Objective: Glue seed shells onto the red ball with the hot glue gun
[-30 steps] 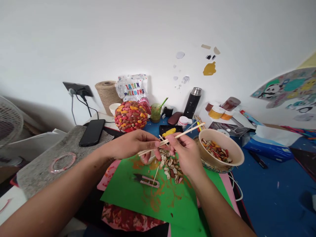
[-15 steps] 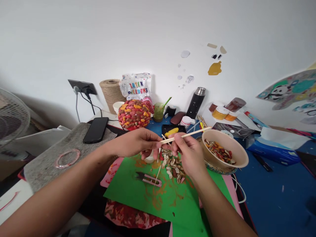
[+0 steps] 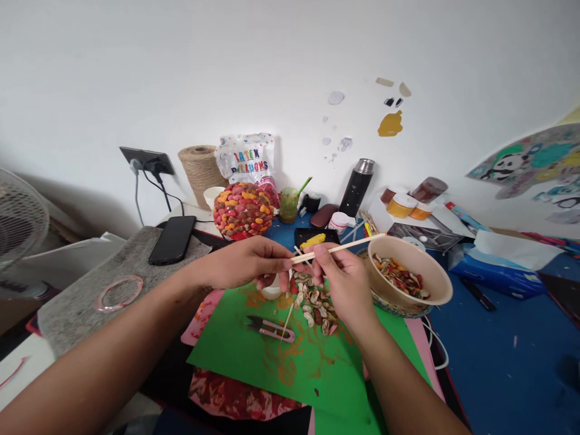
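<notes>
A pair of wooden chopsticks [image 3: 356,243] runs slantwise between my hands, its far end pointing up to the right. My left hand [image 3: 260,264] pinches the lower left end. Thumb and fingers of my right hand [image 3: 343,275] close round the middle. Another thin stick [image 3: 298,251] crosses just behind them. Below my hands, peanut shells [image 3: 317,302] lie heaped on a green sheet [image 3: 235,350] smeared with brown. A white cup [image 3: 272,290] is partly hidden by my left hand. Thread snips [image 3: 270,328] lie nearby, with a thin wooden stick [image 3: 287,320] across them.
A beige bowl [image 3: 441,290] of coloured shells stands right of my right hand. Behind are a shell-covered ball [image 3: 243,210], a twine spool [image 3: 202,172], a black flask [image 3: 356,188] and paint jars [image 3: 401,205]. A phone [image 3: 172,240] lies on a grey cloth at left.
The whole view has shifted slightly, with the background a little further left. Both hands keep the same hold on the chopsticks, nearly still.
</notes>
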### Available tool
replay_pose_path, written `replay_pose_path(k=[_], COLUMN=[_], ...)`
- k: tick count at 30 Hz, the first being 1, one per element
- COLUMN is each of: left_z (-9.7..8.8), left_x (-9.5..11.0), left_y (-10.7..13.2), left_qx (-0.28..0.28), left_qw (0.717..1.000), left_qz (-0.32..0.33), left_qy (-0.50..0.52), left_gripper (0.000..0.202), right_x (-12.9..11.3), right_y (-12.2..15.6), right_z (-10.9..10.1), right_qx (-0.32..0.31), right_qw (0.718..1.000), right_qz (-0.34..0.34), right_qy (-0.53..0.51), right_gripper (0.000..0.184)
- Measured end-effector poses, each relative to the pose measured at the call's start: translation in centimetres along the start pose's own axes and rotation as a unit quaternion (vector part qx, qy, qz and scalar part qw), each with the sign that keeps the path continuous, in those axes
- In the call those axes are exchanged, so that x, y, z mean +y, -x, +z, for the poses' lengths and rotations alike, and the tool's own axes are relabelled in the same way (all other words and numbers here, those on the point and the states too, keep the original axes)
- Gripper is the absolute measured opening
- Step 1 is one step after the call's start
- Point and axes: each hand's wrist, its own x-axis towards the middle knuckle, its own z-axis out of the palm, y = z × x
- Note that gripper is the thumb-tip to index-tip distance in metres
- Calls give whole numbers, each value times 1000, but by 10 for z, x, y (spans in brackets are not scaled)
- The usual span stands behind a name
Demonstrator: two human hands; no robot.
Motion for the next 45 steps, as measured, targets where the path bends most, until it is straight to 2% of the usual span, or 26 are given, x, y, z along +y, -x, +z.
replay_pose_path(k=[8,15,21,26,37,45], left_z=[1,-1,0,-1,-5,-4], left_x=[-3,-5,-3,-4,-5,-4], left_y=[-1,0,1,2,1,0], left_qx=[37,46,45,46,19,9], left_qw=[999,998,995,993,998,998], left_qz=[-6,5,-13,-7,-15,-16], left_qy=[-19,-45,-92,-108,-60,-58], left_gripper=[45,50,56,53,51,51], right_x=[1,3,0,0,5,2], right_y=[0,-2,0,0,0,1], right_z=[1,2,2,2,0,5], right_qx=[-4,-14,-11,-12,-24,-25], right_qw=[1000,997,999,1000,999,999], right_qz=[8,24,10,2,8,37], right_qy=[-3,-68,-37,-26,-41,-13], right_gripper=[47,50,50,59,44,38])
